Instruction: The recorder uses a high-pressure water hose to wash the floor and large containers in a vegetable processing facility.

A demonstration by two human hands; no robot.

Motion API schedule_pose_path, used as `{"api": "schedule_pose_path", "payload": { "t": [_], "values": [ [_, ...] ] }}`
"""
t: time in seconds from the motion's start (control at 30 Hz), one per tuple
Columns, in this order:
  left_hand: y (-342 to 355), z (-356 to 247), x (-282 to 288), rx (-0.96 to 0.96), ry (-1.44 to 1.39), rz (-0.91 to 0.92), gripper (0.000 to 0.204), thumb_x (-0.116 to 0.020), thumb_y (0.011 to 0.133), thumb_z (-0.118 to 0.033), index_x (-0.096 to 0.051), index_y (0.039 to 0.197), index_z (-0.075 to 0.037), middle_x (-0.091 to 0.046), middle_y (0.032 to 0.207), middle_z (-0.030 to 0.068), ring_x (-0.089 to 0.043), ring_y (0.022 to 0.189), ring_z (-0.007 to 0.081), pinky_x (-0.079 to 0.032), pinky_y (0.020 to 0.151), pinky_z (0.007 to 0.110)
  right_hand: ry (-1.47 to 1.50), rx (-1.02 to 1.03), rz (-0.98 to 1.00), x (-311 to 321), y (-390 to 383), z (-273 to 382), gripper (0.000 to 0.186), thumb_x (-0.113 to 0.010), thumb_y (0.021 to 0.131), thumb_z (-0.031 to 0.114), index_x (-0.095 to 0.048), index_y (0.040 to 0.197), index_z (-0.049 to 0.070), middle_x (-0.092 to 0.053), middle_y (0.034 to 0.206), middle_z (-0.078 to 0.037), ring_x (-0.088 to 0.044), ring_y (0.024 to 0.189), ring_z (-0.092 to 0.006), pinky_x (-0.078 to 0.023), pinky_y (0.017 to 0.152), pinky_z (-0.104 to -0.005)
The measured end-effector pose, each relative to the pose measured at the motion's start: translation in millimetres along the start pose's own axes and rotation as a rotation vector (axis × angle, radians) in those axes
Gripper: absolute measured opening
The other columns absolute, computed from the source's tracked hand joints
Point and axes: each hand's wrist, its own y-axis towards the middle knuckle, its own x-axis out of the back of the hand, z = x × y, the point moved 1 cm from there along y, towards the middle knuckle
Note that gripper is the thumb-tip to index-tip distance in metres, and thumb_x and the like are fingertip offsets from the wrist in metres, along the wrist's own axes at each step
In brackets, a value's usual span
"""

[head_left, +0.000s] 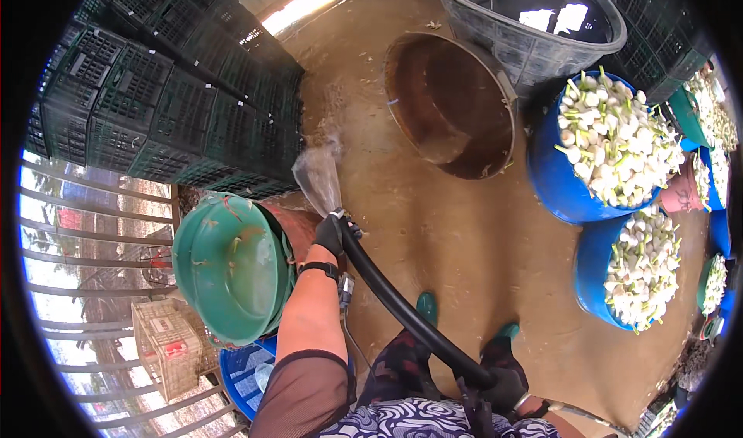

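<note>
A thick black hose (395,302) runs slantwise across me. Near its front end my left hand (331,234), in a dark glove, is closed around it. My right hand (505,385), also dark-gloved, grips the hose lower down, close to my body. A spray of water (319,181) fans out from the hose end onto the wet brown floor (364,74), beside the foot of the stacked crates. Just left of my left forearm stands a green tub (232,272) with a little water and some bits in it.
Dark slatted crates (155,90) are stacked high at the left. A brown-insided tub (453,105) lies tipped ahead, near a large grey trough (534,47) of water. Blue barrels (553,171) heaped with white bulbs (611,140) stand right. Metal bars (101,295) line the left.
</note>
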Motion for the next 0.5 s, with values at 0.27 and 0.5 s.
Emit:
{"api": "schedule_pose_path", "payload": {
  "t": [0.27,0.5],
  "values": [
    [5.6,24.8,6.5,0.034,-0.103,0.203,0.02,-0.048,0.083,-0.023,-0.042,0.076,-0.006,-0.044,0.059,0.0107,-0.045,0.053,0.0267,-0.042,0.05,0.04,-0.118,-0.126,0.085,24.2,16.8,-1.4,0.049,-0.072,0.05,0.047,-0.063,0.081,0.01,-0.064,0.077,-0.009,-0.061,0.074,-0.0257,-0.047,0.071,-0.033],
    [-44.5,30.3,-19.2,-0.12,-0.01,0.191,0.021,-0.05,0.083,-0.027,-0.046,0.077,-0.007,-0.047,0.061,0.0074,-0.048,0.054,0.0227,-0.043,0.051,0.04,-0.255,-0.046,0.022,27.8,19.8,-53.9,0.05,-0.074,0.045,0.035,-0.062,0.085,0.007,-0.063,0.079,-0.013,-0.06,0.076,-0.0282,-0.047,0.072,-0.0349]
  ]
}}
